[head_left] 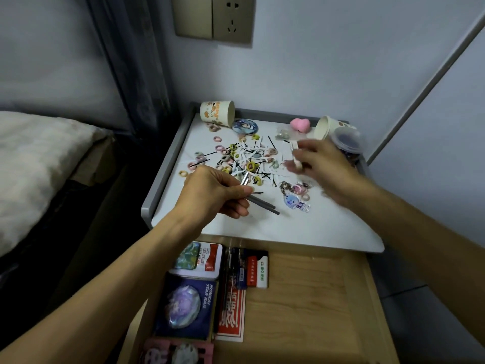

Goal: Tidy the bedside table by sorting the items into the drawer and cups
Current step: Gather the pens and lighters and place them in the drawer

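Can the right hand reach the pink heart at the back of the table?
Probably yes. The pink heart lies uncovered just beyond the right hand, though that hand holds a pale thing.

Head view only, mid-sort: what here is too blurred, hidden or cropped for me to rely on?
All in the head view:
1. Right hand: motion-blurred; the pale item it holds cannot be identified.
2. Clear lidded tub: partly behind the right hand; its dark contents are unreadable.
3. Grey sticks: partly covered by the left hand gripping them; type unclear.
4. Pink case in the drawer: cut off by the bottom edge.
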`<act>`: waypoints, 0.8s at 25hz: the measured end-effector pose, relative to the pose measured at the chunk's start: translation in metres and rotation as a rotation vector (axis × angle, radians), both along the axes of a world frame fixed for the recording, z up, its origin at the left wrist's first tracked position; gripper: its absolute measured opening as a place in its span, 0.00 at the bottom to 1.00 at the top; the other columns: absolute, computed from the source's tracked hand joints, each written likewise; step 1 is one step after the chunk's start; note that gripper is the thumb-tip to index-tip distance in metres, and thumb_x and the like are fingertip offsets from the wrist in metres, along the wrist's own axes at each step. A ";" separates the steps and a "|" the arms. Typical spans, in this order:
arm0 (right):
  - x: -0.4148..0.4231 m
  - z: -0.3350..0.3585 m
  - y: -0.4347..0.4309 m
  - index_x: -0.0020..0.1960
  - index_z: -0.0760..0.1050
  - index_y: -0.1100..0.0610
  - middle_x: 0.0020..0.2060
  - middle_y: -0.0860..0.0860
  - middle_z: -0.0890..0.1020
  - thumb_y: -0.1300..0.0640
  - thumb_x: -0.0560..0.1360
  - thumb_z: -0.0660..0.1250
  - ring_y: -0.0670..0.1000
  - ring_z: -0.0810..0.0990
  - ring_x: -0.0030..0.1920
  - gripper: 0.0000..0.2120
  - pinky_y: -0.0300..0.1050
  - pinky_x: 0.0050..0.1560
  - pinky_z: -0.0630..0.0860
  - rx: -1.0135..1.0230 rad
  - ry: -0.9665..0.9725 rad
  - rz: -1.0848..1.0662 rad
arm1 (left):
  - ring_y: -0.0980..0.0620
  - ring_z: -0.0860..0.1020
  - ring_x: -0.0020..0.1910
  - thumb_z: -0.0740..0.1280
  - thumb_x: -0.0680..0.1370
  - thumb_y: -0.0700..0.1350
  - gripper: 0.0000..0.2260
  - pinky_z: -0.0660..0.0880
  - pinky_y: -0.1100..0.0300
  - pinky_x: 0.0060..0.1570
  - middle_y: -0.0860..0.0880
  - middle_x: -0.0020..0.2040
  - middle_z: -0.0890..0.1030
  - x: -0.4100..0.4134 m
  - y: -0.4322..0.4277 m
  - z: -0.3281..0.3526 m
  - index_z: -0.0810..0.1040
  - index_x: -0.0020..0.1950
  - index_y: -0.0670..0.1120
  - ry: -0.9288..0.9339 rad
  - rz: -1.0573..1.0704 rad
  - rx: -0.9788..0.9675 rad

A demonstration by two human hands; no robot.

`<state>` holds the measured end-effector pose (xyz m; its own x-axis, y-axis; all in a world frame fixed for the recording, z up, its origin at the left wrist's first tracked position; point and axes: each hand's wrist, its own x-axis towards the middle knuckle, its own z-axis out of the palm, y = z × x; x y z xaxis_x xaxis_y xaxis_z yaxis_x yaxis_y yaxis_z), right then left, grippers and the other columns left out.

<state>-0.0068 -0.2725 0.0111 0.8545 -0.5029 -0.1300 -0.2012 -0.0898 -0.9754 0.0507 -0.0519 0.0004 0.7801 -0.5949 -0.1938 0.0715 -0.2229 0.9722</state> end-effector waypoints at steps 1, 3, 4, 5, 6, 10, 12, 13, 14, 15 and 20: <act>-0.020 0.004 0.013 0.54 0.72 0.61 0.48 0.55 0.78 0.66 0.78 0.63 0.51 0.82 0.43 0.05 0.43 0.46 0.81 0.205 -0.044 0.024 | 0.48 0.82 0.28 0.73 0.73 0.37 0.05 0.79 0.61 0.29 0.38 0.34 0.83 -0.003 0.001 0.003 0.83 0.43 0.34 0.007 -0.022 0.010; -0.061 0.000 0.033 0.50 0.71 0.61 0.42 0.55 0.74 0.67 0.74 0.65 0.48 0.76 0.36 0.06 0.39 0.34 0.74 0.391 -0.032 0.096 | 0.49 0.81 0.27 0.73 0.73 0.37 0.07 0.79 0.62 0.29 0.38 0.34 0.83 -0.012 0.003 0.009 0.83 0.43 0.33 0.028 -0.081 0.042; -0.079 -0.005 0.041 0.49 0.71 0.60 0.40 0.55 0.73 0.65 0.71 0.66 0.48 0.74 0.33 0.08 0.40 0.31 0.70 0.384 0.009 0.137 | 0.50 0.81 0.27 0.73 0.73 0.37 0.07 0.79 0.62 0.29 0.38 0.34 0.83 -0.018 0.005 0.011 0.83 0.43 0.32 0.038 -0.108 0.059; -0.094 -0.011 0.048 0.48 0.72 0.58 0.38 0.53 0.72 0.62 0.71 0.67 0.47 0.72 0.32 0.07 0.41 0.31 0.67 0.316 0.065 0.184 | 0.50 0.81 0.27 0.73 0.73 0.37 0.07 0.79 0.62 0.29 0.38 0.34 0.83 -0.023 0.007 0.013 0.82 0.42 0.32 0.049 -0.132 0.073; -0.109 -0.016 0.057 0.47 0.75 0.56 0.36 0.50 0.73 0.59 0.73 0.67 0.46 0.71 0.32 0.04 0.41 0.33 0.66 0.210 0.123 0.229 | 0.50 0.80 0.26 0.72 0.73 0.37 0.07 0.79 0.63 0.29 0.38 0.34 0.83 -0.030 0.011 0.014 0.82 0.42 0.32 0.056 -0.153 0.085; -0.140 -0.029 0.093 0.46 0.78 0.51 0.28 0.39 0.75 0.49 0.78 0.67 0.37 0.70 0.27 0.07 0.36 0.34 0.65 0.009 0.189 0.339 | 0.51 0.80 0.25 0.72 0.73 0.36 0.06 0.78 0.64 0.28 0.39 0.32 0.83 -0.058 0.034 0.007 0.82 0.39 0.33 0.085 -0.172 0.126; -0.144 -0.036 0.105 0.47 0.79 0.54 0.29 0.41 0.77 0.51 0.77 0.68 0.39 0.69 0.28 0.07 0.36 0.32 0.65 -0.023 0.164 0.383 | 0.50 0.80 0.26 0.73 0.73 0.37 0.06 0.78 0.63 0.28 0.38 0.33 0.83 -0.067 0.044 -0.003 0.83 0.40 0.33 0.120 -0.146 0.145; -0.145 -0.042 0.109 0.47 0.79 0.55 0.31 0.44 0.78 0.52 0.77 0.68 0.40 0.70 0.29 0.07 0.36 0.32 0.65 -0.050 0.158 0.392 | 0.50 0.80 0.26 0.73 0.73 0.36 0.05 0.78 0.63 0.29 0.38 0.34 0.83 -0.070 0.048 -0.008 0.83 0.41 0.33 0.133 -0.137 0.154; -0.145 -0.047 0.112 0.46 0.80 0.57 0.32 0.46 0.79 0.54 0.77 0.69 0.42 0.71 0.30 0.06 0.36 0.31 0.66 -0.074 0.157 0.389 | 0.50 0.80 0.26 0.72 0.73 0.36 0.05 0.79 0.64 0.29 0.37 0.35 0.83 -0.072 0.051 -0.014 0.83 0.42 0.33 0.145 -0.133 0.161; -0.147 -0.052 0.115 0.46 0.80 0.58 0.32 0.47 0.80 0.55 0.76 0.70 0.43 0.73 0.30 0.06 0.36 0.31 0.68 -0.086 0.165 0.379 | 0.50 0.80 0.26 0.72 0.73 0.36 0.05 0.79 0.64 0.29 0.37 0.35 0.83 -0.075 0.054 -0.020 0.83 0.42 0.34 0.159 -0.130 0.168; -0.146 -0.077 0.128 0.41 0.80 0.57 0.27 0.47 0.80 0.55 0.75 0.71 0.44 0.76 0.29 0.07 0.39 0.32 0.73 -0.079 0.262 0.381 | 0.50 0.81 0.27 0.72 0.73 0.36 0.04 0.78 0.64 0.28 0.39 0.32 0.83 -0.077 0.057 -0.046 0.83 0.39 0.36 0.156 -0.136 0.231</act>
